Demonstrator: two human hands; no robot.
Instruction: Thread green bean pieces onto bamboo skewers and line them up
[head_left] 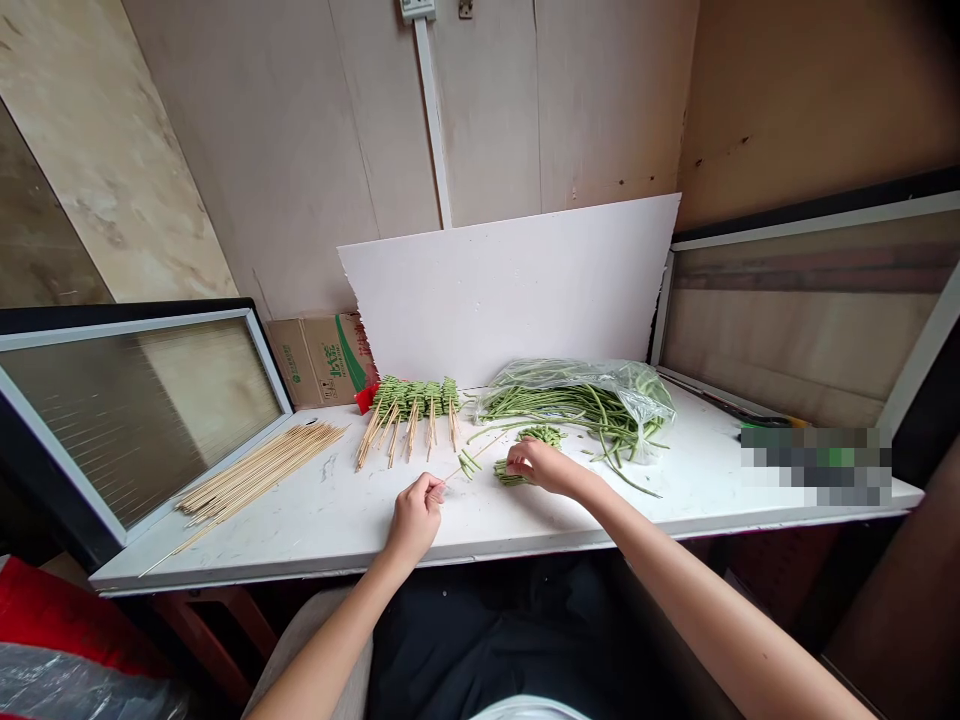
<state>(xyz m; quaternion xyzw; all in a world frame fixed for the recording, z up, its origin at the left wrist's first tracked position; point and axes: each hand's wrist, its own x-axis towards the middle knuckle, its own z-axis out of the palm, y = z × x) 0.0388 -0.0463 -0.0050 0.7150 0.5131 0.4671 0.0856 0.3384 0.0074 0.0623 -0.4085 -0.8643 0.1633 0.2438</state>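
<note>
My left hand is closed near the table's front, pinching a thin bamboo skewer that points up and to the right. No bean piece can be made out on that skewer. A few cut green bean pieces lie under it on the tabletop. My right hand reaches into a pile of short-cut green beans, its fingers bent and drawn together. Whatever sits between those fingertips is hidden. Farther back, several finished bean skewers rest side by side with their bare sticks toward me.
A bundle of loose bamboo skewers lies on the left of the white table. Long green beans in a clear plastic bag lie behind my right hand. A cardboard box and a white board stand at the back.
</note>
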